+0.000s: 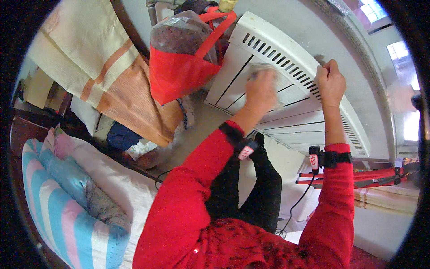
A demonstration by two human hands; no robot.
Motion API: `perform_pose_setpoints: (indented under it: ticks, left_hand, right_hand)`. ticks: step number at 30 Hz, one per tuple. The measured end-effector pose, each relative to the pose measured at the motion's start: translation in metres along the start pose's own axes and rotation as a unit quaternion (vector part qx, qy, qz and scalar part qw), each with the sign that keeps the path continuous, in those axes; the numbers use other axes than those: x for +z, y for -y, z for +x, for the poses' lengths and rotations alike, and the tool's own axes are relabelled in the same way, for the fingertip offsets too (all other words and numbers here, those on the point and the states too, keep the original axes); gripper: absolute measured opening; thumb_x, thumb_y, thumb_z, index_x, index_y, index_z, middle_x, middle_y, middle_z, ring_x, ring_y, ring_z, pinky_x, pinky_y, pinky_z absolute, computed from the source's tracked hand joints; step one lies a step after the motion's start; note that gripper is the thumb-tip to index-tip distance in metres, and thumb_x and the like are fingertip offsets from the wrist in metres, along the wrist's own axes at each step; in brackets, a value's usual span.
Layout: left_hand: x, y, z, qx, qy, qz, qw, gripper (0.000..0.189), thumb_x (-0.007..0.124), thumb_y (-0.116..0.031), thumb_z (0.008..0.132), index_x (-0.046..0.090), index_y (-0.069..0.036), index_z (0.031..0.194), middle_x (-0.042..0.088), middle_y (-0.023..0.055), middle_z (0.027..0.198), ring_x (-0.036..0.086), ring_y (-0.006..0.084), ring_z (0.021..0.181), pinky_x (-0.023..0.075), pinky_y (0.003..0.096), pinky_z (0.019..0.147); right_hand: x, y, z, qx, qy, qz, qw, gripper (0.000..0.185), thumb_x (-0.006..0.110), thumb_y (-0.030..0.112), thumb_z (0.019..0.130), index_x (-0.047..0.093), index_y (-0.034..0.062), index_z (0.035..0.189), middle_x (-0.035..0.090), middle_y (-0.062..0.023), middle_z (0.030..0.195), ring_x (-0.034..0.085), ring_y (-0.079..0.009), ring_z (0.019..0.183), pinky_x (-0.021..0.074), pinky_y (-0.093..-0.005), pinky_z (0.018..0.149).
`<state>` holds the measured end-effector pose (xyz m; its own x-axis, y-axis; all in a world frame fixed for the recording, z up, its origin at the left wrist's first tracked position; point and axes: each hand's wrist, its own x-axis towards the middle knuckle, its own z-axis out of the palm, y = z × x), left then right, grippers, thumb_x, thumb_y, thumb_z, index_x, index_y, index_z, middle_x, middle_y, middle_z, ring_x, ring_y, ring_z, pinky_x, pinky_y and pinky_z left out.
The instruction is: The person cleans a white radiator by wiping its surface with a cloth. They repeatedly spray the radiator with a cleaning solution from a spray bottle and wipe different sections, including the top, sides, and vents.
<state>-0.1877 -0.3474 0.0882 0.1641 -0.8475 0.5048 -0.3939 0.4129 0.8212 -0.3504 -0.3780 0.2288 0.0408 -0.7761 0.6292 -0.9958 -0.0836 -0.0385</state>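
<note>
My left hand (261, 92) is blurred and sits against the front of a white slatted radiator (292, 116). It holds a pale greyish cloth (263, 66) whose edges show around the fingers. At the radiator's slotted top cover (268, 32), my right hand (332, 83) is curled around the upper edge. Its fingertips are partly hidden. Black straps with small devices circle both of my red-sleeved forearms.
A red tote bag (183, 74) holding a plastic-wrapped load stands left of the radiator. Beige and orange curtain fabric (131, 87) hangs beside it. A striped pillow (72, 215) lies at lower left. A black cable (299, 201) trails from my right forearm.
</note>
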Motion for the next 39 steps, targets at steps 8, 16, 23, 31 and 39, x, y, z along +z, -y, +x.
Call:
perform_pose_setpoints:
  ticks: [8,16,23,31,39]
  left_hand:
    - [-0.023,0.007,0.013,0.009,-0.054,0.109,0.993,0.030,0.055,0.004,0.072,0.047,-0.006,0.099,0.056,0.0171,0.095,0.060,0.0408,0.084,0.0488,0.0505,0.067]
    - [-0.015,-0.017,0.000,-0.023,0.084,0.062,0.994,0.033,0.059,0.000,0.072,0.057,-0.004,0.104,0.060,0.0206,0.100,0.060,0.0414,0.096,0.0480,0.0494,0.082]
    - [-0.033,0.006,0.020,0.039,-0.076,0.035,0.996,0.028,0.055,0.004,0.070,0.049,-0.006,0.096,0.056,0.0184,0.092,0.057,0.0424,0.088,0.0464,0.0504,0.072]
    - [0.038,-0.056,-0.021,0.072,0.103,0.043,0.991,0.033,0.060,0.002,0.068,0.050,-0.007,0.098,0.058,0.0179,0.093,0.059,0.0416,0.085,0.0485,0.0492,0.070]
    - [-0.022,-0.013,0.019,0.071,-0.105,0.075,0.989,0.029,0.061,0.000,0.069,0.055,-0.007,0.096,0.061,0.0134,0.088,0.061,0.0363,0.080,0.0503,0.0454,0.067]
  right_hand:
    - [0.000,0.000,-0.002,0.011,-0.010,0.007,1.000,0.018,0.048,0.024,0.081,0.056,0.0074,0.081,0.061,-0.0198,0.069,0.060,-0.0409,0.067,0.0464,-0.0478,0.063]
    - [0.004,0.001,-0.001,-0.008,-0.043,0.009,0.999,0.017,0.050,0.024,0.081,0.056,0.0084,0.080,0.061,-0.0186,0.068,0.060,-0.0407,0.066,0.0465,-0.0488,0.062]
    - [-0.003,0.005,-0.002,0.037,-0.010,0.033,0.999,0.018,0.050,0.025,0.080,0.057,0.0080,0.081,0.063,-0.0182,0.072,0.062,-0.0396,0.070,0.0473,-0.0486,0.065]
    - [-0.003,0.006,-0.002,0.019,-0.039,0.044,0.998,0.018,0.051,0.025,0.079,0.057,0.0084,0.081,0.063,-0.0171,0.069,0.061,-0.0392,0.066,0.0479,-0.0486,0.062]
    - [-0.003,0.004,-0.002,0.022,-0.021,0.018,0.999,0.017,0.051,0.023,0.078,0.057,0.0064,0.081,0.064,-0.0186,0.071,0.063,-0.0389,0.066,0.0499,-0.0494,0.063]
